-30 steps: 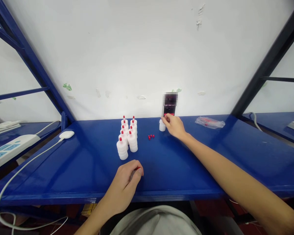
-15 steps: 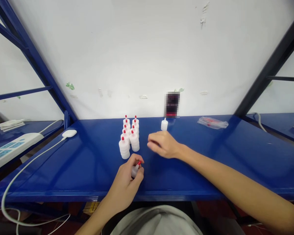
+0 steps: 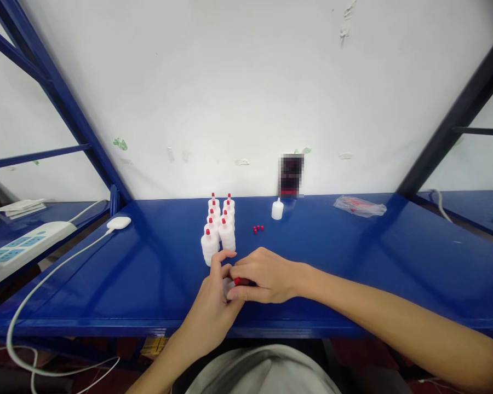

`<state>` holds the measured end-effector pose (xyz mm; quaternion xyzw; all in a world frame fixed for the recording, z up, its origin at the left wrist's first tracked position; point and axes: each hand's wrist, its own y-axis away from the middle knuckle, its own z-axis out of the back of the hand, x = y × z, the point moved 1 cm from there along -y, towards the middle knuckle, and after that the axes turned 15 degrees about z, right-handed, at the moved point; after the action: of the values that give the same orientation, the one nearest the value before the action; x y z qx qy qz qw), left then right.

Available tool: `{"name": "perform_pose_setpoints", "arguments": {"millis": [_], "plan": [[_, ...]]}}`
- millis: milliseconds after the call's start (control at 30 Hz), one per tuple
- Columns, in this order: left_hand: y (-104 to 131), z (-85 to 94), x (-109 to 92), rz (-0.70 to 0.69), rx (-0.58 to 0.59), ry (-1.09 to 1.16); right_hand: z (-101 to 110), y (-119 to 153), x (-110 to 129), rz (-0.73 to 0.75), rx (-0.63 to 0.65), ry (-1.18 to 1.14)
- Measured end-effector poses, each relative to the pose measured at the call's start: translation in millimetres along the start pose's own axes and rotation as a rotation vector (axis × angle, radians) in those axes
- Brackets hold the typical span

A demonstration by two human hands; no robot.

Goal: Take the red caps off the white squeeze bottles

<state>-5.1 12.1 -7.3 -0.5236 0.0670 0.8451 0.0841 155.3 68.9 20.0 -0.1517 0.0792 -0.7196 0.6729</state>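
Observation:
Low over the front of the blue table, my left hand (image 3: 213,309) is closed around a small white squeeze bottle (image 3: 227,289), its index finger raised. The red cap (image 3: 237,281) of that bottle shows between my hands; the rest is mostly hidden. My right hand (image 3: 267,276) reaches in from the right, thumb and fingers closed about the same bottle. Just beyond stand two rows of white bottles with red tips (image 3: 227,236). Several loose red caps (image 3: 258,229) lie past my right hand. Farther back stands a white bottle without a red cap (image 3: 277,209).
A clear plastic bag (image 3: 359,206) with red contents lies at the back right. Against the wall stands a dark, blurred-out object (image 3: 291,175). On the left are a white charging puck (image 3: 119,222) with its cable and a power strip (image 3: 28,243). Blue shelf posts flank the table.
My right hand has moved toward me and left, from above the table to the bottle in my left hand. The loose red caps it covered are now visible.

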Motion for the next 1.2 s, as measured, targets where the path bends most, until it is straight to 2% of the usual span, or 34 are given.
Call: {"name": "perform_pose_setpoints", "arguments": {"millis": [133,267,433,733,900,1200], "plan": [[1.2,-0.1,-2.5,0.001,-0.003,-0.124,0.2,-4.0,6.0,0.066,0.053,0.061],[2.8,1.5,-4.6,-0.009,0.064,-0.152,3.0,-5.0,7.4,0.013,0.107,0.089],[3.3,4.2,-3.8,-0.016,0.103,-0.124,9.0,-6.2,8.3,-0.079,0.129,-0.109],[3.0,6.7,-5.2,0.034,0.133,-0.069,11.0,-8.8,5.7,-0.061,0.097,-0.397],[2.4,6.0,-5.2,0.050,0.118,-0.054,9.1,-7.8,3.3,-0.011,0.052,-0.454],[0.3,6.5,1.6,0.067,0.133,0.009,9.0,-8.7,-1.8,-0.018,0.070,-0.484]]}}
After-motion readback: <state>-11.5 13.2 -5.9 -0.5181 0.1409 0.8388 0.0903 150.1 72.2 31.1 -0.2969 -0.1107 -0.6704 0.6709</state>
